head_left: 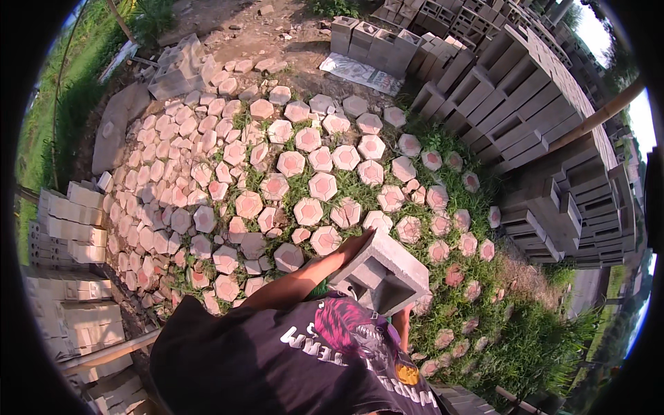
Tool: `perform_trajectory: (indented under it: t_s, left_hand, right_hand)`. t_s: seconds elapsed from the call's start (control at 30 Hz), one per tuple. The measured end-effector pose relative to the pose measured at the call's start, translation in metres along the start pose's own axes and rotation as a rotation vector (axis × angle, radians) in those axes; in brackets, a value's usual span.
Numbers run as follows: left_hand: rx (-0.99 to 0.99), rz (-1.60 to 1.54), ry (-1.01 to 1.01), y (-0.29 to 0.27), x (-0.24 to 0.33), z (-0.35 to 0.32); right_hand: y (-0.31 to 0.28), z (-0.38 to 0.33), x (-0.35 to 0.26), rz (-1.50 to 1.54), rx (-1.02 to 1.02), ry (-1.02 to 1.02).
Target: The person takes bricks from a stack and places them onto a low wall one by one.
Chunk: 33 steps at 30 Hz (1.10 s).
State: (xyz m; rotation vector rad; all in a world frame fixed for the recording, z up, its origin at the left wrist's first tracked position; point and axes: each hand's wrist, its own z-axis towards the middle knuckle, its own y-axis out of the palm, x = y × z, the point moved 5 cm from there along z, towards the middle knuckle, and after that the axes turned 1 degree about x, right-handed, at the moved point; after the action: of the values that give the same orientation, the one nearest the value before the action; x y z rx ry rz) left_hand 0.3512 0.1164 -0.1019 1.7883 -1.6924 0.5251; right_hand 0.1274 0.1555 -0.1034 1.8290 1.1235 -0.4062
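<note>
A grey hollow concrete block [401, 259] is held close against my dark printed shirt [277, 360], tilted so that its open cavities show. My left hand [357, 245] grips its far left end, with that arm stretched across my chest. At the block's near right end is my right hand [402, 319], mostly hidden by the block and partly in shadow. The fingers of both hands are hard to see, but the block rests between them off the ground.
Hexagonal pavers [323, 187] with pinkish centres lie over grass and soil, some loose or broken on the left. Tall stacks of concrete blocks [498, 104] line the right. More blocks [76, 214] are piled at left. Wooden poles [602, 114] cross both sides.
</note>
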Motion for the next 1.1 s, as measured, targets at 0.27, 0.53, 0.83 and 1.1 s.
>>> perform_trajectory:
  t_s: [0.27, 0.53, 0.83, 1.1]
  left_hand:
    - [0.041, -0.578, 0.227, -0.025, 0.126, 0.121]
    - [0.113, -0.758, 0.338, 0.006, 0.244, 0.163]
    - [0.096, -0.797, 0.336, -0.001, 0.329, 0.266]
    - [0.136, -0.557, 0.255, -0.066, 0.453, 0.401]
  right_hand:
    - [0.028, 0.208, -0.116, -0.348, -0.173, -0.164]
    - [0.051, 0.325, -0.222, -0.362, -0.22, -0.055]
    - [0.069, 0.43, -0.283, -0.304, -0.192, -0.03]
    - [0.132, 0.563, -0.333, -0.135, -0.195, -0.089]
